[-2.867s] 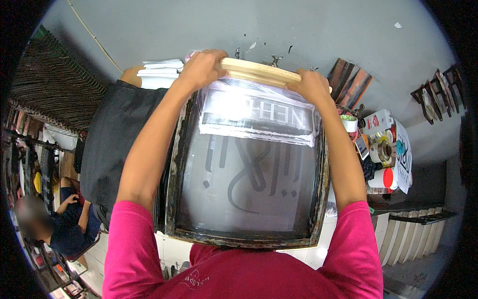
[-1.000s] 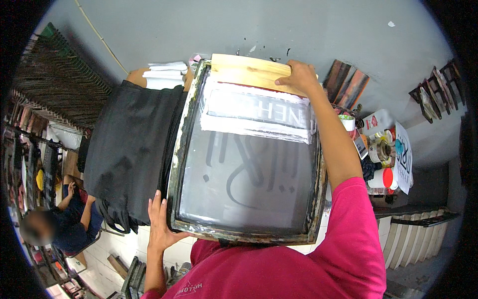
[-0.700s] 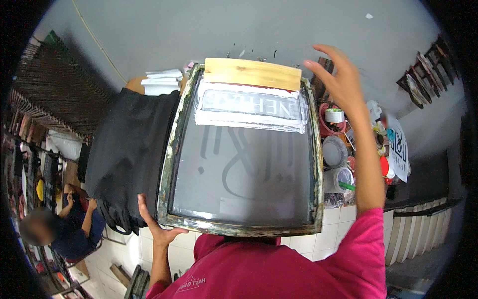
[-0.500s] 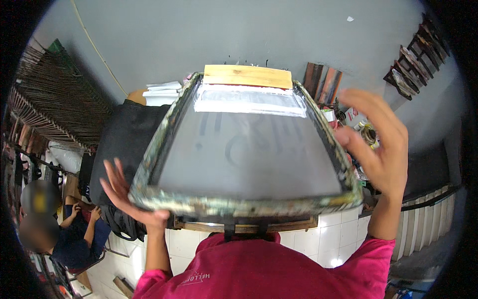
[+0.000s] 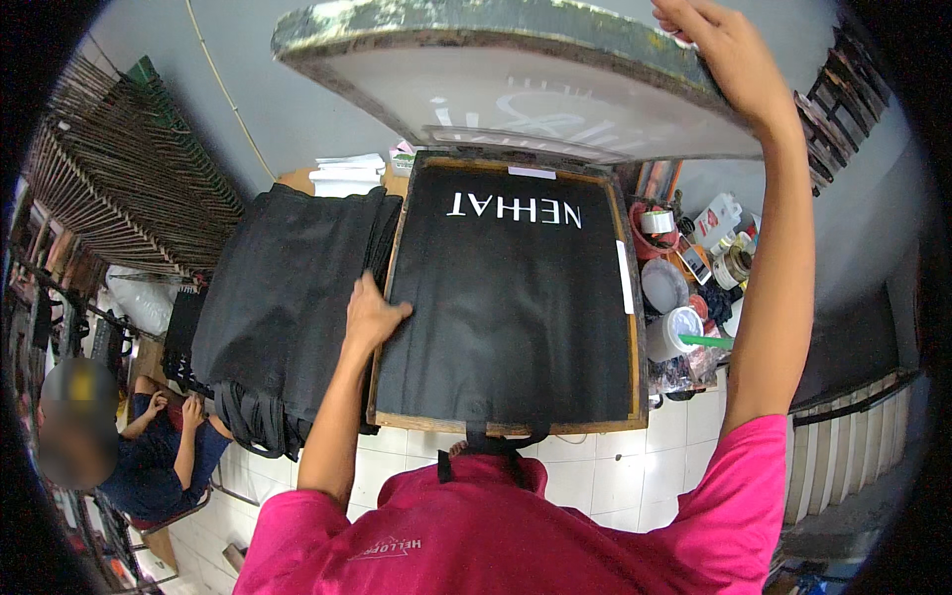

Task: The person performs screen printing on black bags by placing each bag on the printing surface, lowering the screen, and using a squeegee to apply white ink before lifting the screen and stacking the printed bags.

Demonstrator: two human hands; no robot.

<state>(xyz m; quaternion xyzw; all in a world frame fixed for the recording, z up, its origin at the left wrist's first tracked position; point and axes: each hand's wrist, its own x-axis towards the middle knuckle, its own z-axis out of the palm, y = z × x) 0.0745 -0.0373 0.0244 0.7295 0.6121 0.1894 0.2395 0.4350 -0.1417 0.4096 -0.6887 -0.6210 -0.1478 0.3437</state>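
Observation:
A screen printing frame point(image 5: 516, 24), paint-crusted along its edges, is tilted up at the far side. My right hand point(image 5: 739, 64) grips its raised edge at the upper right. Below it, a black fabric bag point(image 5: 506, 317) lies flat on a wood-edged board point(image 5: 640, 372), white lettering across its far part. Its handles hang over the near edge. My left hand point(image 5: 375, 315) is over the bag's left edge, fingers apart and holding nothing. Just left of that hand lies a stack of black bags point(image 5: 283, 278).
White tubs point(image 5: 674, 332), one with a green stick point(image 5: 706, 342), and a phone point(image 5: 695, 265) crowd the right side. Folded white paper point(image 5: 347, 177) sits behind the stack. At the far left, a seated person point(image 5: 149, 461) works near a wire rack point(image 5: 129, 178).
The screen has swung up and away, uncovering the printed bag. My right hand now grips its edge. My left hand has left the screen and moved right to the bag's edge.

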